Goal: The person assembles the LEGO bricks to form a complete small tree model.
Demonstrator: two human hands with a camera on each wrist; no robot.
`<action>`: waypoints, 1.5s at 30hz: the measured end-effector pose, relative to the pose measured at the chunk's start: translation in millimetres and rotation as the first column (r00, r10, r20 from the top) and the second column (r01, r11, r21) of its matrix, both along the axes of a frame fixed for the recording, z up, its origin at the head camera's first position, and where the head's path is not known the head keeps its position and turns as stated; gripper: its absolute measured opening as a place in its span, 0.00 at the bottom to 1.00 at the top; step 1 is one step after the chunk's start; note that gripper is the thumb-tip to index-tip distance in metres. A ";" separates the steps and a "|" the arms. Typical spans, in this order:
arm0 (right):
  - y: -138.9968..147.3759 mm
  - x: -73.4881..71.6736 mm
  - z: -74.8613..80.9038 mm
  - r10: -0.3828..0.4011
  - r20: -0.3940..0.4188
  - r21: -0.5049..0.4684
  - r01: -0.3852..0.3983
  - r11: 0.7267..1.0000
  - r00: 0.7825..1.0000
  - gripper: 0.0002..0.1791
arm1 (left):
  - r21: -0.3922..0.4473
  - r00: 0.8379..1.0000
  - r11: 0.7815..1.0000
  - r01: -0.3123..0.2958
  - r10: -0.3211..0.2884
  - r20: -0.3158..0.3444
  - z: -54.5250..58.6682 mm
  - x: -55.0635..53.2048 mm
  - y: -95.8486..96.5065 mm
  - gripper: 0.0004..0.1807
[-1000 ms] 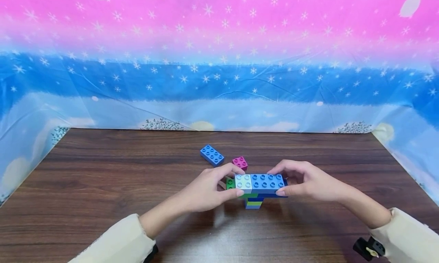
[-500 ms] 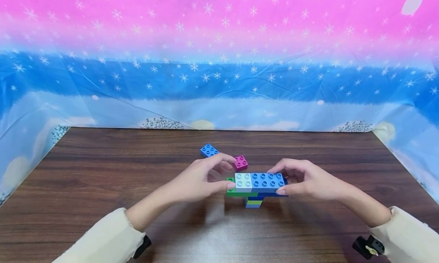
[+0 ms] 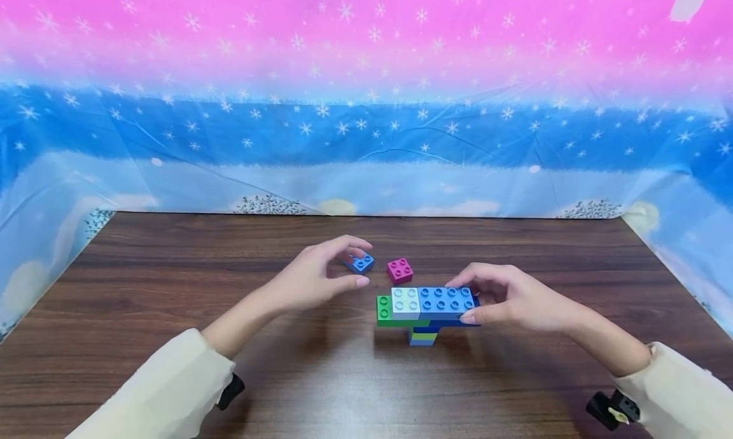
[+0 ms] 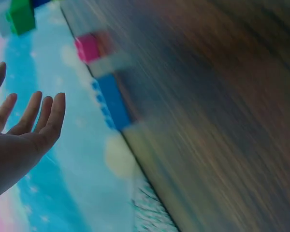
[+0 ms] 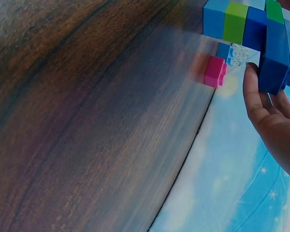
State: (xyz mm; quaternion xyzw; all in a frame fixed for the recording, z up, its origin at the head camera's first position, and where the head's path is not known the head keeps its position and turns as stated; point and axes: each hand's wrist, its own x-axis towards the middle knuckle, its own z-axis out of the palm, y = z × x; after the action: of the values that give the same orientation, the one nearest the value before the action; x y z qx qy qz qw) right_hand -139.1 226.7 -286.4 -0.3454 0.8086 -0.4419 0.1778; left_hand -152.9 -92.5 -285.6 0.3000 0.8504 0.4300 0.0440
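Brick stack [image 3: 420, 306] upright, right of centre, lower half of frame. Right hand [image 3: 515, 300] pinches its right-hand end. Left hand [image 3: 314, 273], fingers relaxed, grips nothing; from here it partly hides 1 blue brick [image 3: 362, 263] near mid-frame, pink brick [image 3: 399, 271] just right of that on the bench [image 3: 321, 388].

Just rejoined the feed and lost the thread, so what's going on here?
A person is handling toy bricks at a wooden table. The right hand grips the right end of an upright, T-shaped brick build. The left hand is close to a loose blue brick but holds nothing. A pink brick lies near the blue one, untouched.
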 end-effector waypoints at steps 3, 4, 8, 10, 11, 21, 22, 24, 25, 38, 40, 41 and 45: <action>0.2 -0.4 -0.2 -0.004 -0.003 0.006 0.004 1.000 1.000 0.19 | -0.049 0.999 0.998 -0.045 0.045 -0.009 -5.1 -11.7 -7.1 0.24; 0.1 -0.6 -0.3 -0.007 -0.001 0.008 0.007 1.000 1.000 0.19 | -0.070 0.998 0.996 -0.058 0.057 -0.015 -6.9 -15.5 -9.5 0.24; 0.2 -1.0 -0.7 -0.017 0.004 0.016 0.017 1.000 1.000 0.19 | -0.140 0.996 0.986 -0.088 0.085 -0.024 -14.0 -29.4 -16.1 0.25; 0.0 -0.7 -0.4 -0.018 0.007 0.015 0.018 1.000 1.000 0.19 | -0.163 0.996 0.983 -0.085 0.081 -0.027 -17.1 -35.7 -18.0 0.26; -0.1 -0.5 -0.3 -0.016 0.007 0.012 0.016 1.000 1.000 0.19 | -0.174 0.997 0.981 -0.081 0.079 -0.023 -18.6 -38.5 -18.5 0.27; -1.5 0.0 -1.5 -0.003 0.016 -0.015 0.003 1.000 1.000 0.19 | -0.286 0.998 0.957 -0.054 0.063 0.022 -31.4 -57.4 -15.0 0.30; -1.3 -0.3 -1.6 -0.007 0.014 -0.011 0.007 1.000 1.000 0.19 | -0.297 0.998 0.953 -0.050 0.060 0.024 -31.8 -58.2 -14.2 0.31; -0.6 -0.5 -1.5 -0.011 0.004 -0.002 0.011 1.000 1.000 0.19 | -0.312 0.998 0.949 -0.039 0.051 0.031 -33.1 -59.9 -12.8 0.32; -0.2 -0.5 -1.4 -0.012 0.001 0.000 0.012 1.000 1.000 0.19 | -0.320 0.998 0.947 -0.035 0.048 0.034 -33.4 -60.4 -12.3 0.33; 1.1 -1.0 -1.6 -0.012 -0.010 0.004 0.012 1.000 1.000 0.19 | -0.357 0.997 0.931 -0.071 0.057 -0.047 -36.4 -57.1 -11.6 0.22; 0.9 -1.0 -1.5 -0.011 -0.011 0.004 0.011 1.000 1.000 0.19 | -0.358 0.996 0.929 -0.088 0.078 -0.044 -37.9 -56.5 -12.4 0.20; 0.8 -1.0 -1.6 -0.010 -0.009 0.004 0.010 1.000 1.000 0.19 | -0.357 0.996 0.929 -0.093 0.084 -0.042 -38.6 -56.4 -12.9 0.19; 1.1 -1.3 -2.3 -0.010 -0.010 0.005 0.010 1.000 1.000 0.19 | -0.349 0.995 0.932 -0.101 0.093 -0.039 -39.8 -55.8 -15.0 0.16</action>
State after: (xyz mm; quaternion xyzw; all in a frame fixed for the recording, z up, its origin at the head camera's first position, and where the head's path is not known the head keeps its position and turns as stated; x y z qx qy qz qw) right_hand -140.4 227.8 -288.6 -0.3429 0.8125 -0.4388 0.1724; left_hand -208.6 -107.5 -325.4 0.2495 0.9276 0.2701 0.0661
